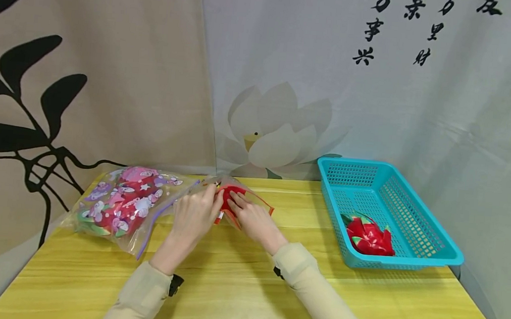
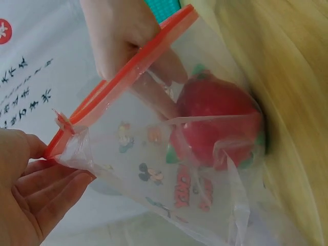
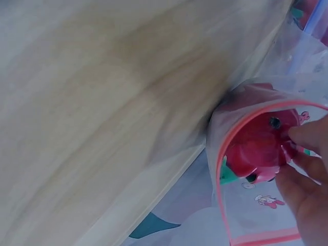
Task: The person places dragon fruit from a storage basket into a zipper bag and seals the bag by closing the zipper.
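Note:
A clear zip bag [image 2: 128, 148] with a red-orange zip edge and small cartoon prints stands open near the table's back edge. My left hand [image 1: 193, 212] pinches one corner of its mouth between thumb and fingers. Through that mouth reaches my right hand [image 1: 254, 221], its thumb and fingertips gripping a red toy dragon fruit [image 2: 218, 115] with green tips. The fruit sits low in the bag, and the plastic partly covers it in the left wrist view. Fingers hide part of it in the right wrist view.
On the left lies a larger clear bag [image 1: 126, 201] with a purple zip, filled with red fruit shapes. A turquoise basket [image 1: 411, 262] stands on the right of the wooden table [image 1: 235, 289], holding another red dragon fruit [image 1: 369, 236]. A printed curtain [image 1: 270, 39] hangs behind.

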`<state>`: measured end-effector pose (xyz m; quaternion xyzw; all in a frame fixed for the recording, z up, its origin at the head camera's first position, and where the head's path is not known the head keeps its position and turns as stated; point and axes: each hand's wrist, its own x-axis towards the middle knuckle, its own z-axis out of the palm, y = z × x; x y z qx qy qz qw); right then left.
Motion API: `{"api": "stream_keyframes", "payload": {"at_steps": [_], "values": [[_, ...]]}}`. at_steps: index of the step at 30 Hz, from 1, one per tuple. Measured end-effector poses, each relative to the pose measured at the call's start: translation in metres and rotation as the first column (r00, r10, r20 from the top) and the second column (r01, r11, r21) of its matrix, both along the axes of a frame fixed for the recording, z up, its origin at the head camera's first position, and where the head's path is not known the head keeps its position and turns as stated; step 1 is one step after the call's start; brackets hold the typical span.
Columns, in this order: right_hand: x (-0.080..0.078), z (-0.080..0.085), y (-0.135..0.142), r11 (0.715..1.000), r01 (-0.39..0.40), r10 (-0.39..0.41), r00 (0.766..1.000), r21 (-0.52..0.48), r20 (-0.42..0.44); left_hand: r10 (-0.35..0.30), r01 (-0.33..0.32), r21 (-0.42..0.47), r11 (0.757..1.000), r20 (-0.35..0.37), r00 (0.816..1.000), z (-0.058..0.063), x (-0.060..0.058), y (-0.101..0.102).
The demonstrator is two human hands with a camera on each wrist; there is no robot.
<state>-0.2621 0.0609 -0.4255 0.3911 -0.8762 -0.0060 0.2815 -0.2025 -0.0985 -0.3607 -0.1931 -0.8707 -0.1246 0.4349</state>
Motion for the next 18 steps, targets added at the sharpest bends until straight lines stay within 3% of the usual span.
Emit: {"api": "stream_keyframes", "payload": {"at_steps": [10, 18], "values": [[0.0020, 0.0038, 0.0014, 0.995, 0.034, -0.043, 0.995, 0.097, 0.090, 0.012, -0.012, 0.004, 1.000, -0.011, 1.000, 0.0040, -0.0061, 0.0008], [-0.0006, 0.0053, -0.0017, 0.996, 0.031, -0.039, 0.994, 0.079, 0.100, 0.021, -0.021, -0.011, 1.000, -0.043, 0.999, 0.0026, -0.0069, 0.0026]]}}
